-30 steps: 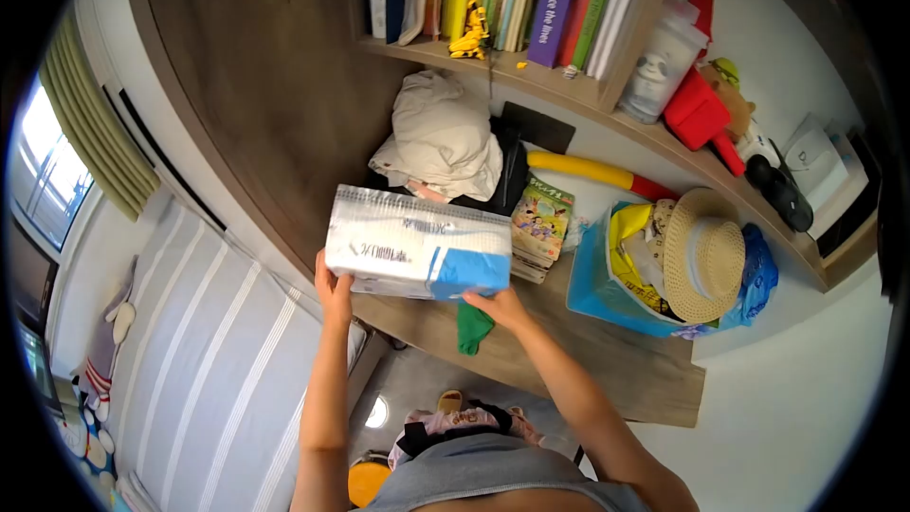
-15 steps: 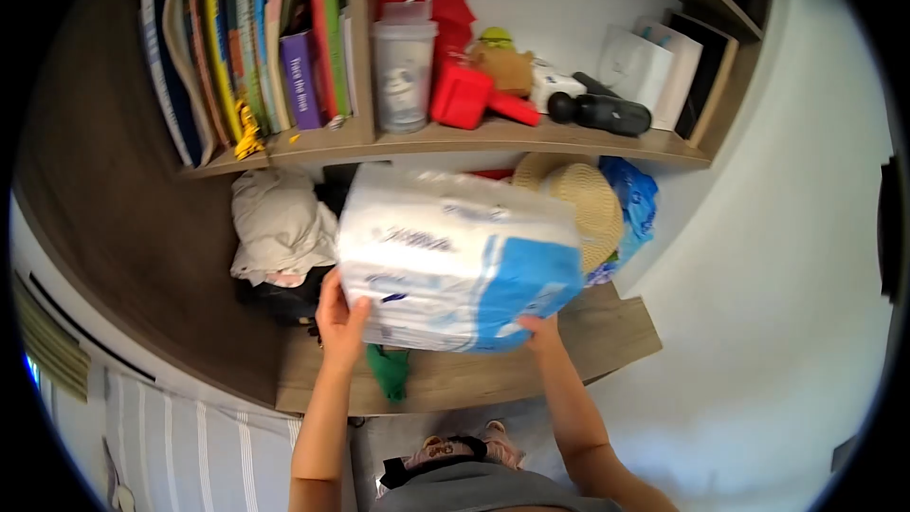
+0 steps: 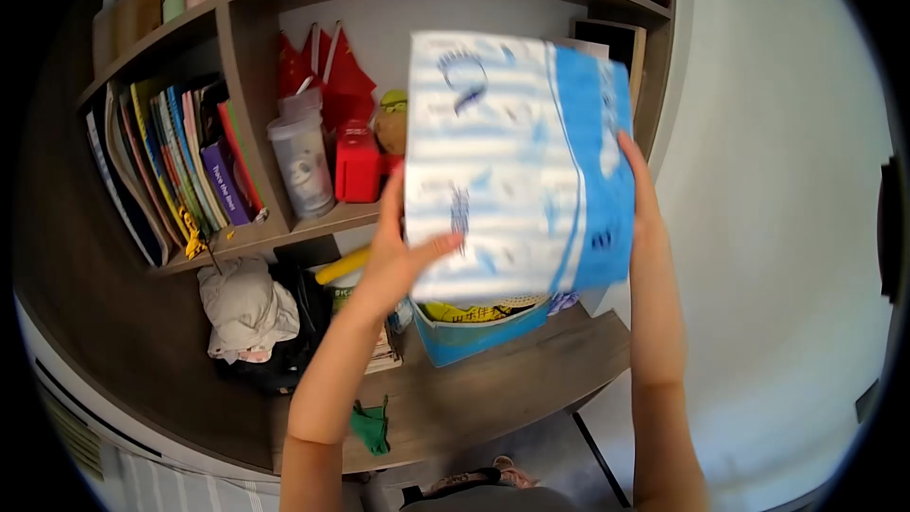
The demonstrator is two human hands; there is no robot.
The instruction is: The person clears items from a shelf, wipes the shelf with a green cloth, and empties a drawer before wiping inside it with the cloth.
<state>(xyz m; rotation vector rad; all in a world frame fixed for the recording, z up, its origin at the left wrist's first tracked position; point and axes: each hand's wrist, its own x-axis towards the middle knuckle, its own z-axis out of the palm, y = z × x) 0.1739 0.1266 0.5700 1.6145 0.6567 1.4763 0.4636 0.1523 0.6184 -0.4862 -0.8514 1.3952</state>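
A large white and blue plastic-wrapped pack [image 3: 502, 166] is held up in front of the shelf, its printed face towards me. The kind of contents cannot be made out. My left hand [image 3: 396, 251] grips its lower left edge, thumb lying across the front. On the opposite side, my right hand [image 3: 645, 190] holds the blue right edge, its fingers mostly hidden behind. Below the pack, a blue box [image 3: 483, 346] with yellow packaging in it sits on the wooden desk [image 3: 455, 408]. The pack hides much of the middle shelf.
Books [image 3: 180, 152] stand in the left compartment. A panda tumbler [image 3: 303, 171] and a red object [image 3: 357, 166] are beside the pack on the shelf. Bunched pale cloth [image 3: 246, 308] lies below, and a green cloth item [image 3: 372, 429] is near the desk's front edge.
Both hands have raised the pack from desk height to the shelf in front of me and turned it upright. The blue box beneath has come into view. My view has tilted upward.
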